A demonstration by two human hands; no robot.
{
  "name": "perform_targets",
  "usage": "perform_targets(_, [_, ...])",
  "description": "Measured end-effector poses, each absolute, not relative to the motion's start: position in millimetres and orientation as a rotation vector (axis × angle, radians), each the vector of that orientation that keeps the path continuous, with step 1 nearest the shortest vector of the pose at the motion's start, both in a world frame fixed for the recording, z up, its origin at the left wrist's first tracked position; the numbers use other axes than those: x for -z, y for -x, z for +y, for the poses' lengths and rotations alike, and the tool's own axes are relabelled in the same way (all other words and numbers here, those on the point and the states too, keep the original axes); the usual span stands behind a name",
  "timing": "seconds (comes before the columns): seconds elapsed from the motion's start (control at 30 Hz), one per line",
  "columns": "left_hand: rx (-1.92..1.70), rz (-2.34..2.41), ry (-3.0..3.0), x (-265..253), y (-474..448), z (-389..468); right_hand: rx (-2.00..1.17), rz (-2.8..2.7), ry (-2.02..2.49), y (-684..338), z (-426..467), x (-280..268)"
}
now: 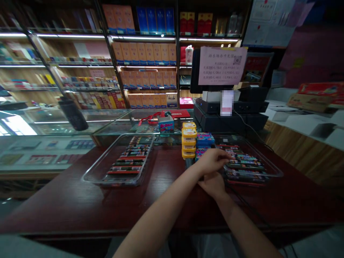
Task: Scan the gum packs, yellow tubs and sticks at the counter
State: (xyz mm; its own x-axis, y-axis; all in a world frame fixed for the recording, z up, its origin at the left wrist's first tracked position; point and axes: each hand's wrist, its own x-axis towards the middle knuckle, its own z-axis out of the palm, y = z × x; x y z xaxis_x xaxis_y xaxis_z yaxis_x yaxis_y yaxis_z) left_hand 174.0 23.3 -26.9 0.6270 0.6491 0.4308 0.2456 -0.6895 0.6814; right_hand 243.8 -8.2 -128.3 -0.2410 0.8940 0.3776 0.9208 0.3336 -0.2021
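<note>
My left hand [213, 160] reaches across over my right hand [214, 184]. Its fingers are bent together, with the tips at the left side of the right clear plastic tray [278, 172]; what they hold, if anything, is hidden. Just below it, my right hand has its thumb side showing and most fingers hidden. In that tray lie several slim, dark, colourfully printed packets [245, 165]. Left of the hands rises a stack of yellow-and-white tubs [189, 141], beside blue and pink boxes [204, 139].
On the left of the dark red table [80, 211] is another clear tray [92, 168] holding similar packets. Behind stand a small open box [166, 124], a glass counter [120, 123] and a monitor with a pink sign [222, 66]. A black cable [249, 208] crosses the table.
</note>
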Motion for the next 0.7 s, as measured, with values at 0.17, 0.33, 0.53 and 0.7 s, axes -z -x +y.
perform_targets(0.17, [-1.023,0.869,-2.271,7,-84,26,0.056,-2.206,1.582,-243,-12,128])
perform_targets(0.33, [-1.070,1.315,-2.229,3,39,39,0.047,-2.235,1.542,-246,-13,131])
perform_targets(0.53, [-0.658,1.994,-1.968,35,155,34,0.116,-2.224,1.536,-246,-12,137])
perform_targets(0.7, [-0.304,2.174,-1.885,67,175,27,0.109,-2.237,1.556,-246,-11,139])
